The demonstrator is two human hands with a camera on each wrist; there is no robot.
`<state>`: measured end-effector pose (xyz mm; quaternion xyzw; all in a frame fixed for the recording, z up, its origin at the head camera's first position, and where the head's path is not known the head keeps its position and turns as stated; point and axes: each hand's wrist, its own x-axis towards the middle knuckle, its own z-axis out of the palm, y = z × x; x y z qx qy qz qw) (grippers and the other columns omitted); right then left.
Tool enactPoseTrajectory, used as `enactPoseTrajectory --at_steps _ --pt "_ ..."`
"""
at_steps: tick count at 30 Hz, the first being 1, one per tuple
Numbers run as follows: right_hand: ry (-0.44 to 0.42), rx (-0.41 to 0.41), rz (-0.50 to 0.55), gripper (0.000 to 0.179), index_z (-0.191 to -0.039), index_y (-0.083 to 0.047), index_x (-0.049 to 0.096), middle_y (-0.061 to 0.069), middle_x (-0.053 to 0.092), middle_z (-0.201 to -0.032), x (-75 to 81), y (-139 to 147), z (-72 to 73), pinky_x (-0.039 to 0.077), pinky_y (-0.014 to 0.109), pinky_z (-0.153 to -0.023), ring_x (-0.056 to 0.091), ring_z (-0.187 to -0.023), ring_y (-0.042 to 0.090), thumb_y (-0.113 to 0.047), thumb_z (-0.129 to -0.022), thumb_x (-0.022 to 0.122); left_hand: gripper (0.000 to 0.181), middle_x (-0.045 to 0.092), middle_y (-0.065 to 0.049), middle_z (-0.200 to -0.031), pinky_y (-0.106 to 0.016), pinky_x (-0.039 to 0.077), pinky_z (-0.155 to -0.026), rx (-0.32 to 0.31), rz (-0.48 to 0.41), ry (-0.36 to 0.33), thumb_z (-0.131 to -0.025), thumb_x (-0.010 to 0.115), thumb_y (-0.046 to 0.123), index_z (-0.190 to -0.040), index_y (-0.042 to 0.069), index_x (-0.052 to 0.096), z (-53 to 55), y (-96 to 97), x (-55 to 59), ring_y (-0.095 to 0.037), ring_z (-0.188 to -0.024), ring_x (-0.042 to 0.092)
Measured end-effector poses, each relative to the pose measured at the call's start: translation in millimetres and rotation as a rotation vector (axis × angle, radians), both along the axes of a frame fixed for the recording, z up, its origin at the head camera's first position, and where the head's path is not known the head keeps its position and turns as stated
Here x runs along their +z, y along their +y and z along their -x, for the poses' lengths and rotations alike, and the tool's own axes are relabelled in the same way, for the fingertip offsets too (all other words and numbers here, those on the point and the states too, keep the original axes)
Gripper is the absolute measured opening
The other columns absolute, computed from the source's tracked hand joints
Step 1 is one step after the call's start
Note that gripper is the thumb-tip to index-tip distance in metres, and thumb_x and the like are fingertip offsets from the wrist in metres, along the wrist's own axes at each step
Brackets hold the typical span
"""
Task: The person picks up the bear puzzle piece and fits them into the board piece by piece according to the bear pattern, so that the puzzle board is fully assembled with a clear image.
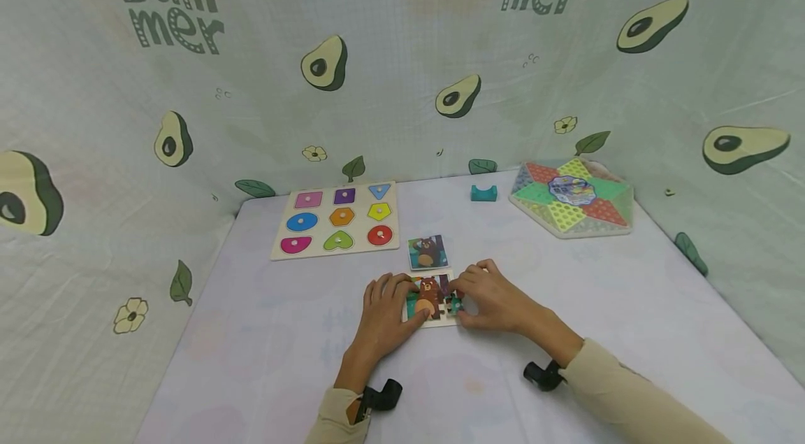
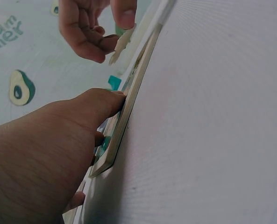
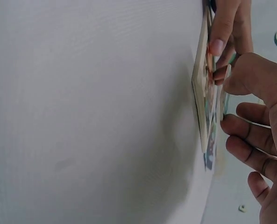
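A small wooden jigsaw board [image 1: 438, 324] with a brown bear picture lies on the white-covered table. My left hand [image 1: 382, 318] rests on its left part, the thumb pressing on the face near the front edge and the index finger at the back. In the left wrist view the thumb sits on the board's face [image 2: 109, 127]. My right hand [image 1: 493, 298] pinches a puzzle piece [image 3: 225, 93] between thumb and index finger, tilted over the board's right side. A matching bear picture [image 1: 428, 252] lies just behind the board.
A wooden shape board [image 1: 327, 219] with several coloured shapes lies at the back left. At the back right is a patterned, many-sided flat package [image 1: 569, 196]. A teal curved block [image 1: 483, 194] stands between them. The avocado-print cloth [image 1: 390, 45] rises behind.
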<state>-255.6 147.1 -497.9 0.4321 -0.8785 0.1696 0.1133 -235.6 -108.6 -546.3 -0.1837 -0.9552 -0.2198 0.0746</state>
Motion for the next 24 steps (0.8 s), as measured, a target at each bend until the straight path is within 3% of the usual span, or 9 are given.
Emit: enactPoseTrajectory --at_steps 18,24 --pt "0.042 0.017 -0.045 0.036 -0.11 -0.011 0.07 -0.007 0.066 -0.094 -8.9 -9.0 -2.5 0.038 0.049 -0.094 0.055 -0.09 0.013 -0.028 -0.079 0.078 0.051 0.05 -0.003 -0.141 -0.061 0.018 -0.116 0.01 0.012 -0.015 -0.092 0.061 0.059 -0.125 0.021 0.06 0.4 1.6 0.1 -0.032 -0.139 0.033" --pt "0.034 0.018 -0.058 0.024 -0.103 -0.017 0.074 -0.005 0.065 -0.1 -11.2 -9.9 -3.0 0.039 0.048 -0.093 0.056 -0.095 0.016 -0.028 -0.082 0.078 0.05 0.049 -0.003 -0.141 -0.062 0.019 -0.115 0.005 0.005 -0.009 -0.092 0.062 0.058 -0.125 0.021 0.06 -0.1 0.8 0.1 -0.033 -0.139 0.033"
